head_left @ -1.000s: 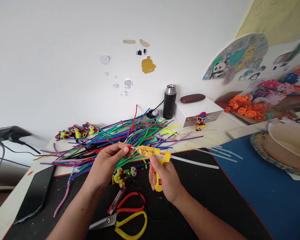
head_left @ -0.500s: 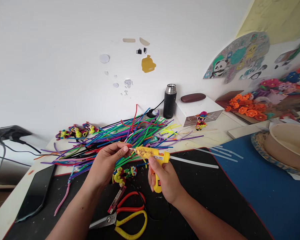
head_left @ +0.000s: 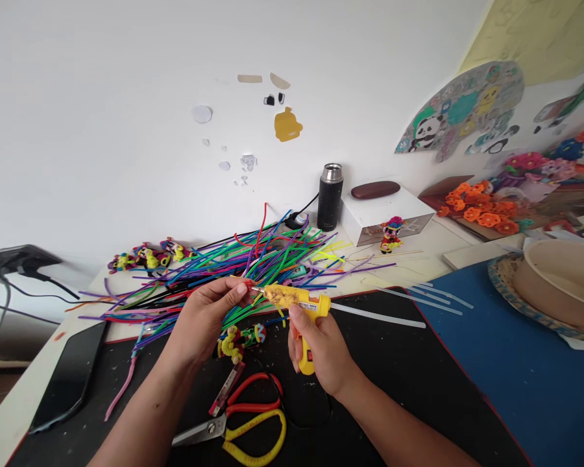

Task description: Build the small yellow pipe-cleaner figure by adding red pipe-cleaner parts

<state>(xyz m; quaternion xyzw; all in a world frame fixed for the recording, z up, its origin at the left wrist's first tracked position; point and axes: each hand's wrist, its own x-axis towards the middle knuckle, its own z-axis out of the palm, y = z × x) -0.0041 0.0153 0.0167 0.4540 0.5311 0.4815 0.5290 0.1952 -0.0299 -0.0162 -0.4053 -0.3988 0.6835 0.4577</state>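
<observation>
My right hand [head_left: 324,347] is wrapped round the handle of a yellow glue gun [head_left: 292,299], its nozzle pointing left. A long translucent glue stick [head_left: 379,314] sticks out of the gun's back. My left hand [head_left: 207,314] pinches a small red piece [head_left: 248,285] right at the nozzle tip; the fingers hide most of it. Below the hands, a yellow and green pipe-cleaner figure [head_left: 233,344] lies on the black mat [head_left: 379,376]. Scissors [head_left: 255,425] with red and yellow handles lie nearer, beside a small pink-and-white box cutter-like item [head_left: 226,389].
Behind the hands spreads a pile of coloured pipe cleaners [head_left: 272,253]. A black phone [head_left: 71,373] lies left. A black flask [head_left: 329,198], white box [head_left: 389,211] and upright figure [head_left: 392,235] stand behind. At right are glue sticks [head_left: 433,298] and a bowl [head_left: 559,279].
A little more of the red piece shows at my left fingertips beside the nozzle. Both hands stay in nearly the same place, and the view has shifted very slightly.
</observation>
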